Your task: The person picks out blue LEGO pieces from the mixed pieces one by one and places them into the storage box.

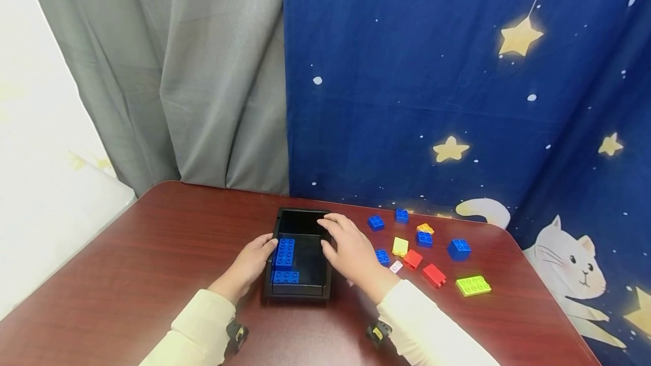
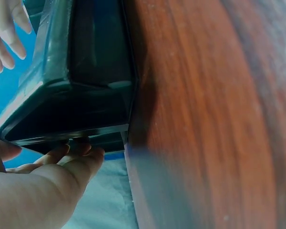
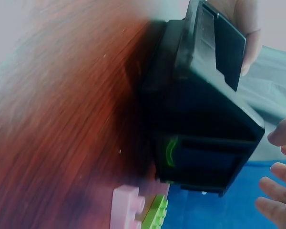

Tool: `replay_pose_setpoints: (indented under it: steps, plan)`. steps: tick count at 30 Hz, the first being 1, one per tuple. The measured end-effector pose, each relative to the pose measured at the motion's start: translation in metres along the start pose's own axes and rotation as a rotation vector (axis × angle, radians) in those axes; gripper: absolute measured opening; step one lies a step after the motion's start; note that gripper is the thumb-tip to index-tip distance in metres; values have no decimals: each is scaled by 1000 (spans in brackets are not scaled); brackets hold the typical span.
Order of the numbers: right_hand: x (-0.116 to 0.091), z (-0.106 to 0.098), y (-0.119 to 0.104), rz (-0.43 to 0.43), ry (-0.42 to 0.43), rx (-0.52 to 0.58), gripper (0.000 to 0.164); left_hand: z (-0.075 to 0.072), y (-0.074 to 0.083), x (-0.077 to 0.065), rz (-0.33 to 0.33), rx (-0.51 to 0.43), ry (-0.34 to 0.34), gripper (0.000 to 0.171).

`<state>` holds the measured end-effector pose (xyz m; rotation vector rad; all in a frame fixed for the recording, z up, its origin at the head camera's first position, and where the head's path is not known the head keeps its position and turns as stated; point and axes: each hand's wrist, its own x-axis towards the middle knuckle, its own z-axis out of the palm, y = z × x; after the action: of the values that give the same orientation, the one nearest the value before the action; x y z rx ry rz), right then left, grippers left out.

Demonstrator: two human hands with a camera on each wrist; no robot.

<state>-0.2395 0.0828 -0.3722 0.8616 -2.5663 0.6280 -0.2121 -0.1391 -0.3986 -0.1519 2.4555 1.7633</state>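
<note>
A black open-topped box [image 1: 300,292] stands on the table in the middle of the head view. Inside it, along the left side, lie two blue toy bricks: one lengthwise [image 1: 286,253], the other crosswise [image 1: 286,277] at the near end. My left hand [image 1: 248,264] grips the box's left wall, thumb at the rim and fingers against the outside, as the left wrist view shows. Over the box's right rim hovers my right hand [image 1: 353,250], fingers loosely bent and spread. In the right wrist view its fingers [image 3: 276,191] hold nothing and appear apart from the box.
Right of the box lie loose toy bricks: several blue ones [image 1: 459,249], a yellow one [image 1: 400,247], two red ones [image 1: 434,275], a pink one [image 1: 396,266], an orange piece [image 1: 425,229] and a lime green one [image 1: 473,285]. Curtains [image 1: 356,100] hang behind the table.
</note>
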Motion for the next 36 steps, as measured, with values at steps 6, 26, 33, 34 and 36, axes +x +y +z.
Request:
replay_pose_setpoints:
  steps: [6, 26, 33, 34, 36]
  plan:
    - [-5, -5, 9, 39, 23, -25, 44, 0, 0, 0, 10, 1, 4, 51]
    - [-25, -14, 43, 192, 28, -38, 45, 2, -2, 0, 13, 5, 6, 51]
    - [-30, -17, 60, 228, 37, -75, 41, 2, -2, 1, 11, 2, 3, 50]
    - [-30, -16, 62, 230, 37, -78, 41, 2, -2, 1, 11, 2, 4, 50]
    - [-32, -16, 65, 235, 35, -80, 40, 2, -2, 1, 14, 7, 6, 51]
